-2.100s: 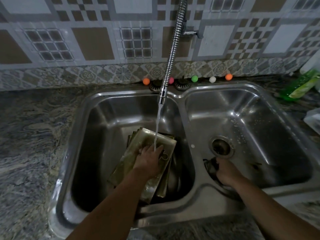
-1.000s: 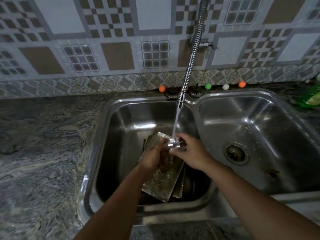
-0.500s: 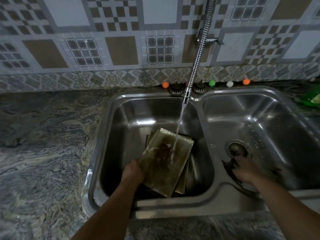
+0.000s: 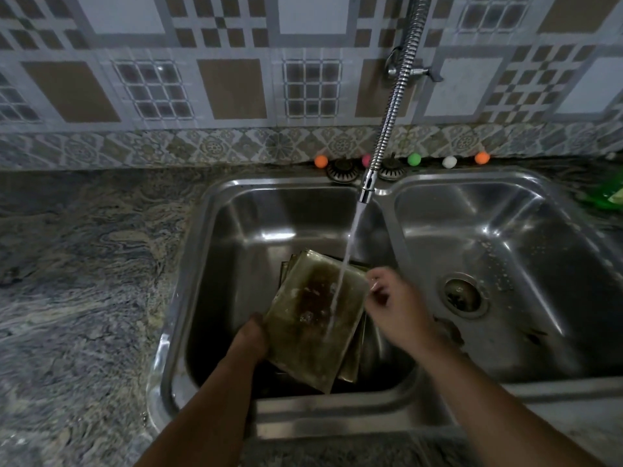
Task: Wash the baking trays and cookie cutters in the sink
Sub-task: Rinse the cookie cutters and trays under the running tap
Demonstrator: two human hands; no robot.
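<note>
since half a second ago my right hand has come back from the right basin and now sits at the right edge of the top baking tray, under the water stream; it pinches something small and pale, too blurred to call a cookie cutter. left hand hasn't shifted, fingers curled on the tray's left edge, tilting it up in the left basin of the sink.

handling, my guess: tray is stiff thin metal, light, greasy and wet so slippery. best hold is by the rims, opposite edges, thumb over the lip; flat faces will slide. edges may be sharpish.

counts: one double sink, one hose tap, running. trays: top one plus at least two more edges stacked beneath, exact number hidden. two sink strainers on the back ledge, five small coloured balls in a row on the bench. a green bottle, cut off at the frame edge.
</note>
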